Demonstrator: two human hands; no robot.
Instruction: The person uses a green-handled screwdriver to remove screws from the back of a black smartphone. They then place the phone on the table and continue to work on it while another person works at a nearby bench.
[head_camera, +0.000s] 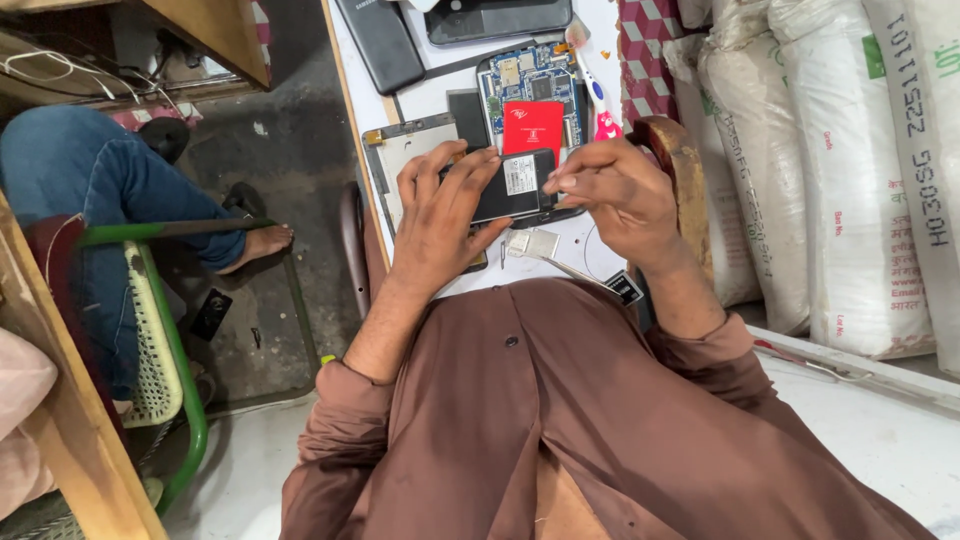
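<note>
**Black battery held over a white workbench**

A white workbench (600, 30) is taken as the landmark. To its right, large white sacks (830, 170) are stacked against one another. To its left, across a strip of grey floor, a person in blue jeans (80, 190) is seated barefoot beside a green-framed chair (175, 350). At the near edge of the workbench, a brown shirt (590, 410) is worn by the person whose hands are seen.

On the workbench, at its far end, a dark tablet shell (380, 45) is laid. Nearer, an opened device with a blue circuit board (530, 85) is seen, and a red flat card (532, 128) lies on top of it. A toothbrush (592, 85) with a pink handle rests at the board's right side. A grey metal plate (405, 160) lies left of the board.

Above the near part of the workbench, a black rectangular battery (510, 188) with a small pale label is held between both hands. The left hand (445, 215) is wrapped around its left end, fingers on top. The right hand (610, 190) is pinched onto its right edge with the fingertips. Just below the battery, a small silvery square part (535, 243) lies on the white surface.
</note>
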